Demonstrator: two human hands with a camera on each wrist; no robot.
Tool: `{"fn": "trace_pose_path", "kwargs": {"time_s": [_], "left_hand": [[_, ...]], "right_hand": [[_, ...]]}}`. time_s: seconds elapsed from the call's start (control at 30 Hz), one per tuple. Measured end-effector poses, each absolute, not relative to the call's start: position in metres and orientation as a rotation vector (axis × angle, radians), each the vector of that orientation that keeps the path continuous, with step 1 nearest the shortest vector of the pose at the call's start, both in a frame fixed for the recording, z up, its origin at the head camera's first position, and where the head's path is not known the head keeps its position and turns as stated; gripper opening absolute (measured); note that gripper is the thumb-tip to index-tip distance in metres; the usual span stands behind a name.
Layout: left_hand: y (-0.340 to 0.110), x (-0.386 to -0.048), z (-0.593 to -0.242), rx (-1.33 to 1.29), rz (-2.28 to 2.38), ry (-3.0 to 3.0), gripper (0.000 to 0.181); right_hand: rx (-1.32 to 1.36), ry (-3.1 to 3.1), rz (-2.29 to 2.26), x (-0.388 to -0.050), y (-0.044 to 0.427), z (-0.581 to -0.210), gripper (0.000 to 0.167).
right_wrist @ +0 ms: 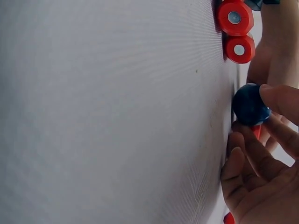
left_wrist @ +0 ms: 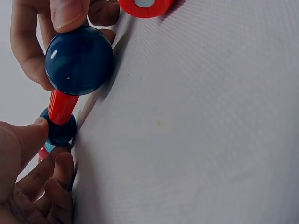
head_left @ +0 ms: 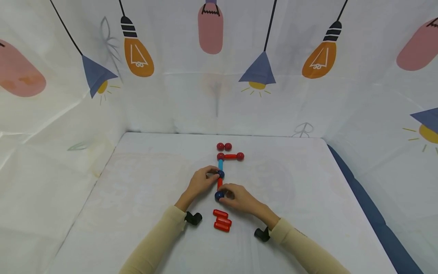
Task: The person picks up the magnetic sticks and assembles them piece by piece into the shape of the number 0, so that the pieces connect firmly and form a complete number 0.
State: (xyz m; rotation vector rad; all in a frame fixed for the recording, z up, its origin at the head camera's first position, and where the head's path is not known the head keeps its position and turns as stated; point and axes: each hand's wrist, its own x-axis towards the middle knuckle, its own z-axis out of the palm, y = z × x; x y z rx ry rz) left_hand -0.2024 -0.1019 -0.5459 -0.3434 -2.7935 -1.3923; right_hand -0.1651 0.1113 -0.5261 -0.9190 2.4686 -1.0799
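A chain of pieces runs down the table: a red ball [head_left: 220, 156], a light-blue rod [head_left: 220, 164], a dark-blue ball [head_left: 221, 174], a red rod [head_left: 219, 184] and a lower dark-blue ball [head_left: 219, 196]. My left hand [head_left: 202, 180] pinches the upper dark-blue ball between thumb and fingers. The lower ball [left_wrist: 79, 60] is pinched by my right hand [head_left: 239, 198], its thumb on the near side. In the right wrist view that lower ball [right_wrist: 251, 104] hides most of the red rod behind it.
From the top red ball a red rod [head_left: 230, 156] leads right to another red ball [head_left: 240, 156]. Two loose red balls [head_left: 224, 146] lie beyond. Several red rods [head_left: 222, 221] lie nearer the body. Printed cloth [head_left: 191, 102] hangs behind the table [head_left: 154, 152].
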Motion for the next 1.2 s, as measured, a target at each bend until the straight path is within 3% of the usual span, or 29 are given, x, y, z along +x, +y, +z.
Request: {"fn": "trace_pose_path", "kwargs": {"time_s": [0.87,1.2], "left_hand": [[-0.101,-0.201,-0.544,-0.237,-1.423,-2.837,0.028],[-0.101,-0.201,-0.543,-0.241,-1.409,-2.842,0.027]], "right_hand": [[-0.835,2.423,-1.075,-0.143,0.134,-0.518,0.036],[-0.842,2.363,-1.074,-0.137,0.133,-0.525,0.028]]}}
